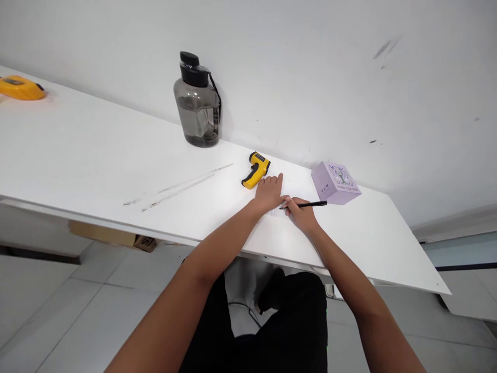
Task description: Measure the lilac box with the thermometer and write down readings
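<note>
My left hand (268, 192) lies flat on the white table (97, 150), fingers spread, just right of a yellow and black handheld thermometer gun (255, 169). My right hand (301, 212) grips a black pen (308, 204), its tip down at a small pale slip or marking on the table right beside my left hand. The pen's back end points right toward a lilac box (336, 182). Both hands touch each other near the pen tip.
A smoky grey water jug with a black lid (198, 103) stands against the wall. A yellow tape measure (21, 87) lies at the far left. Faint scuff lines (178, 187) cross the tabletop. A cardboard box (104, 234) sits under the table.
</note>
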`<state>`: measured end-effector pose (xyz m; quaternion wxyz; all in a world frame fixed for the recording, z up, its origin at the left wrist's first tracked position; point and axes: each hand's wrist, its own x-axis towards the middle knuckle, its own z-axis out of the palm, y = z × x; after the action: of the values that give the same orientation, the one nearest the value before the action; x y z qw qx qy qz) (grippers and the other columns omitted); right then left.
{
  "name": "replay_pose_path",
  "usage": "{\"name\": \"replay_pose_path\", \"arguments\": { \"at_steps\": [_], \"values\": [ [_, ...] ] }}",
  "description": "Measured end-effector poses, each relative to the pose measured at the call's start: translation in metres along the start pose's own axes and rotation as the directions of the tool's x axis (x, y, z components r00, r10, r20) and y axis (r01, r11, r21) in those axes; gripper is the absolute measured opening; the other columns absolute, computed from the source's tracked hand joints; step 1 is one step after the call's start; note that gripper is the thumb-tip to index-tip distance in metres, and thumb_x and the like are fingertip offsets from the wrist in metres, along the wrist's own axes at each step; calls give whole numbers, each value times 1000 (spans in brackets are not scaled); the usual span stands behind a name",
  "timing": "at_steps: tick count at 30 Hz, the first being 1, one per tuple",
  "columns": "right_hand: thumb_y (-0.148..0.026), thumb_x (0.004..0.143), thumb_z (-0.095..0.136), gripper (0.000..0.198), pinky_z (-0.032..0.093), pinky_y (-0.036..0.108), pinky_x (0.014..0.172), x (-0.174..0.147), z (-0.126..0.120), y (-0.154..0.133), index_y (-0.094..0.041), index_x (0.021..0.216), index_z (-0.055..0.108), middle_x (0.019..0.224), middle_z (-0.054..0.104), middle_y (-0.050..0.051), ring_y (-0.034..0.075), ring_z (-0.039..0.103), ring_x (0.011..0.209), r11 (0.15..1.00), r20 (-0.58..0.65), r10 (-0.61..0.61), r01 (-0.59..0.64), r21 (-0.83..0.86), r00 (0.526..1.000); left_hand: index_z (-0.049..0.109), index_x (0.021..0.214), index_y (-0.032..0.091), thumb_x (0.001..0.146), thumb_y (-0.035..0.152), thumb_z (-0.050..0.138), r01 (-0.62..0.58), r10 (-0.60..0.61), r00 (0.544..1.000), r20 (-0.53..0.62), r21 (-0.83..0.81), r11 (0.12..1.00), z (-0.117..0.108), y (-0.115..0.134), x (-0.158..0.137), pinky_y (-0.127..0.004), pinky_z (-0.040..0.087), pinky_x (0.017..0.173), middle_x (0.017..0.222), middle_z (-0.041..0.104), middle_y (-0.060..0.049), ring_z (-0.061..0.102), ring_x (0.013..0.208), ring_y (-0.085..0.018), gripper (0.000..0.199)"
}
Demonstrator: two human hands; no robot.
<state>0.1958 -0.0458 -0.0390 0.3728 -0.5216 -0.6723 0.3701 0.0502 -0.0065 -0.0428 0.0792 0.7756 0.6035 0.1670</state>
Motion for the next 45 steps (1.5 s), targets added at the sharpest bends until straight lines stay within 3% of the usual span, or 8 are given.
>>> {"name": "replay_pose_path", "arguments": {
  "at_steps": [13, 23, 45],
  "values": [
    [-47, 85, 54, 38, 39, 28, 55, -1, -2, -3, -20, 61, 63, 53, 57, 0, 13, 48, 54, 1000, 8, 20, -20, -6, 1000, 24, 154, 8, 92, 48, 49, 10, -10, 1000, 21, 3, 1000, -6, 2, -2, -43, 32, 108, 141, 52, -19, 45, 130, -32, 78],
    [-49, 86, 55, 38, 40, 29, 54, 4, 2, 11, -21, 62, 64, 56, 60, 0, 14, 52, 55, 1000, -13, 4, -4, 22, 1000, 25, 154, 10, 90, 43, 50, -13, 13, 999, 37, 13, 1000, -5, -1, -1, -43, 33, 108, 143, 50, -19, 43, 132, -32, 75],
    [-45, 88, 50, 40, 40, 29, 58, 2, -2, 7, -24, 55, 53, 53, 53, -1, 15, 50, 55, 1000, 9, -16, 15, 20, 1000, 45, 140, 16, 93, 52, 47, -31, 30, 999, 14, 30, 999, 3, -7, -2, -43, 30, 112, 146, 49, -13, 41, 136, -28, 59]
  ]
}}
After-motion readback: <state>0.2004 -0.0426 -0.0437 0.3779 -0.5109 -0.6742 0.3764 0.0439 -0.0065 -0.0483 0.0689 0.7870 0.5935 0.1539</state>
